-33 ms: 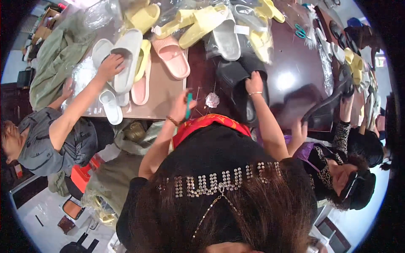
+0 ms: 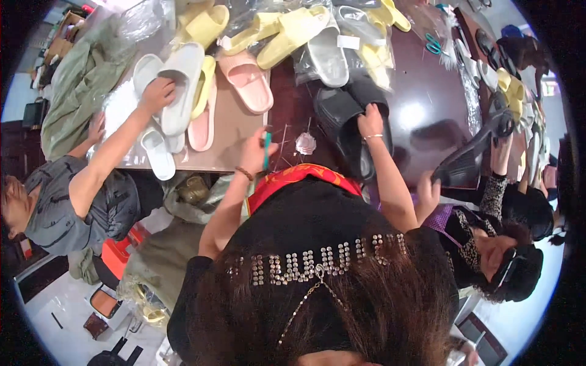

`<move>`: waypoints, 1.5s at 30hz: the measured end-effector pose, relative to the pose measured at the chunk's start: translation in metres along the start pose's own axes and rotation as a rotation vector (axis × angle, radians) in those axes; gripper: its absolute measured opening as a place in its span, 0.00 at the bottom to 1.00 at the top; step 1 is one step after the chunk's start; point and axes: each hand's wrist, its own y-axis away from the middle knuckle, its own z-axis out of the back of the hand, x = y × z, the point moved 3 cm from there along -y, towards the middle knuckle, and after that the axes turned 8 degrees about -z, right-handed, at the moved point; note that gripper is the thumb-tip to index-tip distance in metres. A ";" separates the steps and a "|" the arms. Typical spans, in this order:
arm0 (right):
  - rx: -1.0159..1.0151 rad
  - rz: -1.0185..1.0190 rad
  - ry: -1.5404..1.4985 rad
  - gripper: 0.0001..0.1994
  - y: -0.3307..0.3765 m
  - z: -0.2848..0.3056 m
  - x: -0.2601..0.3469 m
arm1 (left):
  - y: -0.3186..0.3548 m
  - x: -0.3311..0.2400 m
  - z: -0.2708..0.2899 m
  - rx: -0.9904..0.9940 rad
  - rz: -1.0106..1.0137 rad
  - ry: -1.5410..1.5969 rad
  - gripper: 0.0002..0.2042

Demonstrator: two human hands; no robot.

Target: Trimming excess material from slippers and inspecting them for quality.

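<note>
My right hand (image 2: 370, 125) grips the strap edge of a black slide slipper (image 2: 367, 163) on the dark table. Against it lies a second black slide (image 2: 336, 113), partly covered by the first. To the left, my left hand (image 2: 255, 151) is closed around a slim teal tool (image 2: 267, 149) whose kind I cannot make out. Just right of that hand, a small crumpled pinkish-white bundle (image 2: 305, 144) rests on the table among loose threads. A pink slide (image 2: 251, 85) lies beyond my left hand. Past the black pair sits a grey slide (image 2: 329, 58) on clear plastic.
At left, a person's hand (image 2: 159, 93) holds a white slide (image 2: 182, 91). Another person at right handles a black slide (image 2: 467, 155). Yellow slides (image 2: 294, 36) in plastic line the far side. Teal-handled scissors (image 2: 433, 44) lie at the far right.
My left hand has shifted slightly left and turned with the teal tool. The black slide held by the person at right has tilted. My right hand stays on the black slide.
</note>
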 end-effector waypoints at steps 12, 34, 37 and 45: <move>0.008 -0.016 -0.099 0.12 0.063 0.025 -0.050 | -0.030 0.006 -0.027 0.127 -0.148 -0.194 0.26; -0.227 -0.154 -0.398 0.13 0.098 0.062 -0.050 | -0.055 -0.024 -0.149 0.600 -0.185 0.385 0.24; -0.197 -0.337 -0.427 0.17 0.058 0.040 -0.085 | -0.064 -0.018 -0.146 0.501 -0.222 0.201 0.25; -0.221 -0.502 0.181 0.17 0.000 0.005 -0.105 | -0.051 -0.011 -0.147 0.592 -0.049 0.376 0.26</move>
